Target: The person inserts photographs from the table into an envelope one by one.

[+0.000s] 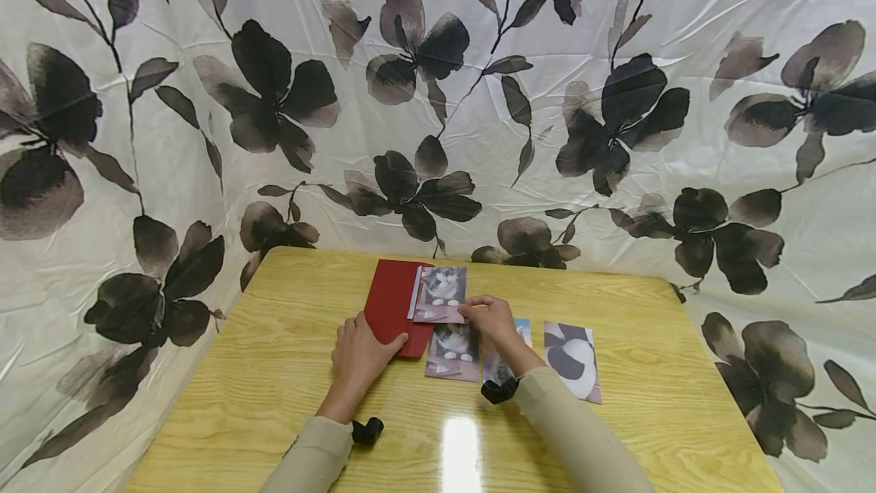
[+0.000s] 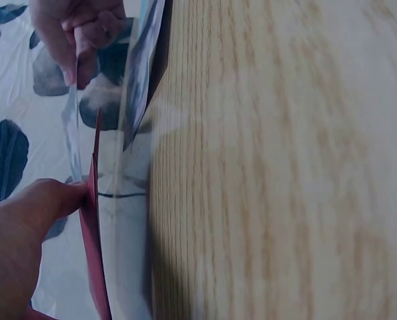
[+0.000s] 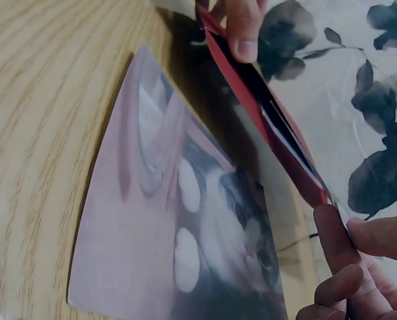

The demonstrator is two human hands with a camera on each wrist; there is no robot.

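Observation:
My left hand (image 1: pixel 363 351) grips the near end of a red envelope (image 1: pixel 390 299), its thumb on top, at the table's middle. The envelope's mouth faces right and gapes in the right wrist view, with a white edge visible inside. Between thumb and fingers, my right hand (image 1: pixel 494 322) pinches the right edge of a cat photo (image 1: pixel 441 289). That photo's left side overlaps the envelope's mouth; how far it sits inside I cannot tell. Just below lies another cat photo (image 1: pixel 452 360), which fills much of the right wrist view as a cat print (image 3: pixel 205 233).
Under the right wrist lies a photo (image 1: pixel 523 329) with blue on it, partly hidden. Farther right is a photo (image 1: pixel 573 364) of a black and white shape. The wooden table (image 1: pixel 260 371) meets a floral cloth (image 1: pixel 513 173) behind.

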